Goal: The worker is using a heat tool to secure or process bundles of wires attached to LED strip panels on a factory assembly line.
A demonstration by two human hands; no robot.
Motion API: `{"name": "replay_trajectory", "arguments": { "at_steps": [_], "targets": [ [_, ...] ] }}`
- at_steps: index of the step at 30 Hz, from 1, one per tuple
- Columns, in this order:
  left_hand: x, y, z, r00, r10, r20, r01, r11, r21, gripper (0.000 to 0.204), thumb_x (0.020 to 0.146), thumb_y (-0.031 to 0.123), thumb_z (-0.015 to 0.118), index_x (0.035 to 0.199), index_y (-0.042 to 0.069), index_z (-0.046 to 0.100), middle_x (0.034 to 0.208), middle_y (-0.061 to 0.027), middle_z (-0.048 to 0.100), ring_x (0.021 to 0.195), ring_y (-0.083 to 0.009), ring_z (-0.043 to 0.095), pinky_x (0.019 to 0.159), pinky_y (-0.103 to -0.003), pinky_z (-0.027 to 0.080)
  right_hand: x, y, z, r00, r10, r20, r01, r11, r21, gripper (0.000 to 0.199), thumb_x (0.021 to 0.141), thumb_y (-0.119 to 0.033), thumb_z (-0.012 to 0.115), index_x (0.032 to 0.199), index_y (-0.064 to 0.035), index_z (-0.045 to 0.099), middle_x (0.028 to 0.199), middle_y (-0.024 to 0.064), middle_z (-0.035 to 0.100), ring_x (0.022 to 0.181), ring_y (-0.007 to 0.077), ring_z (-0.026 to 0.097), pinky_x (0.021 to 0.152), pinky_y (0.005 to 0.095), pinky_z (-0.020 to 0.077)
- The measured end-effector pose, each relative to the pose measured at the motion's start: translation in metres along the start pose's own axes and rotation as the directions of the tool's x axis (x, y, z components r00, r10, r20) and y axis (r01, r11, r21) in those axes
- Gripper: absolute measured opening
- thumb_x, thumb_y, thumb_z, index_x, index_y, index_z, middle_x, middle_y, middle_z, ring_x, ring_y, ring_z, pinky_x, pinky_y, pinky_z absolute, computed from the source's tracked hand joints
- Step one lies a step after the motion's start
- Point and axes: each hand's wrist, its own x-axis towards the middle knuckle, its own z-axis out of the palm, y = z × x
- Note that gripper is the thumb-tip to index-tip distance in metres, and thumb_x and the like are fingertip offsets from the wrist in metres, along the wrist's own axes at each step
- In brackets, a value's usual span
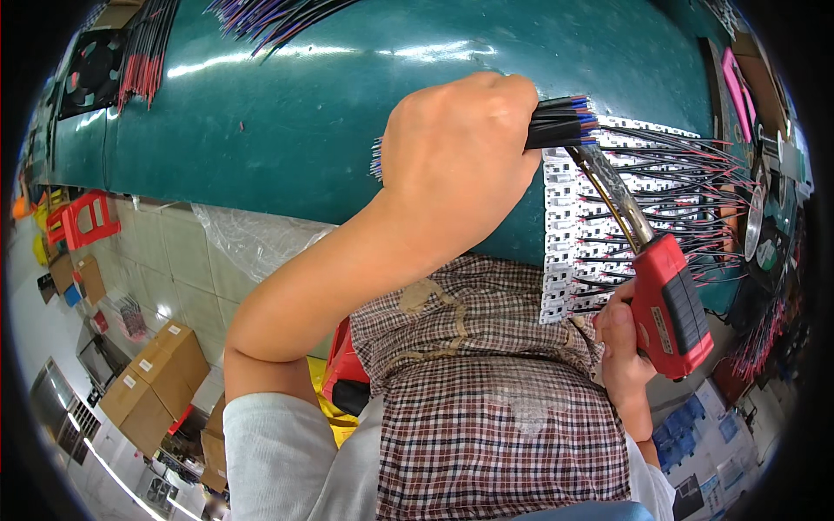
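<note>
My left hand (465, 143) is closed round a bundle of black cables (558, 128) above the green table. The cables' stripped blue and reddish ends stick out on both sides of the fist. Lower right, my right hand (621, 352) grips a red soldering gun (665, 300) with black grip panels. Its metal barrel slants up and left, and the end of it lies just beneath the cable ends; I cannot tell whether they touch. Under the barrel lie rows of small white circuit boards (559, 239), with black and red wires (712, 204) running off to the right.
More blue and black wires (269, 22) lie at the table's far edge. Red wires (148, 52) and a black fan (93, 69) sit far left. A pink tool (738, 91) is at the right. Cardboard boxes (156, 378) and a red stool (87, 217) stand on the floor.
</note>
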Motion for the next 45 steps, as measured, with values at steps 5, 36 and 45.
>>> {"name": "replay_trajectory", "arguments": {
  "at_steps": [5,36,45],
  "targets": [
    [0.001,-0.001,0.001,1.0,0.021,-0.011,-0.021,1.0,0.014,0.016,0.068,0.011,0.072,0.072,0.003,0.058,0.067,-0.0112,0.059,0.062,-0.031,0.06,0.056,-0.039,0.047,-0.004,-0.004,0.005,0.985,0.16,-0.06,-0.154,0.983,0.101,0.02,0.091,-0.013,0.062,0.106,-0.0019,0.054,0.072,0.0004,0.051,0.055,0.0061,0.045,0.05,0.0215,0.0343],
    [0.013,-0.002,-0.009,0.985,-0.003,0.17,-0.011,0.996,0.085,0.02,0.073,0.019,0.069,0.079,0.003,0.061,0.072,-0.0154,0.063,0.068,-0.035,0.062,0.063,-0.043,0.049,-0.001,-0.002,0.001,0.998,-0.03,-0.048,0.038,0.984,0.175,0.018,0.091,-0.01,0.058,0.101,0.0025,0.05,0.067,0.0037,0.046,0.045,0.0065,0.035,0.043,0.0223,0.0324],
    [0.007,-0.003,-0.019,0.998,-0.022,0.053,0.016,0.994,0.113,0.018,0.091,0.021,0.06,0.099,0.006,0.059,0.084,-0.0121,0.063,0.076,-0.0323,0.062,0.063,-0.041,0.047,-0.007,0.0,0.001,0.997,0.0,-0.073,0.024,0.945,0.325,0.016,0.092,-0.01,0.057,0.099,0.0022,0.049,0.068,0.0042,0.046,0.044,0.0056,0.032,0.04,0.0217,0.0302]
  ]
}}
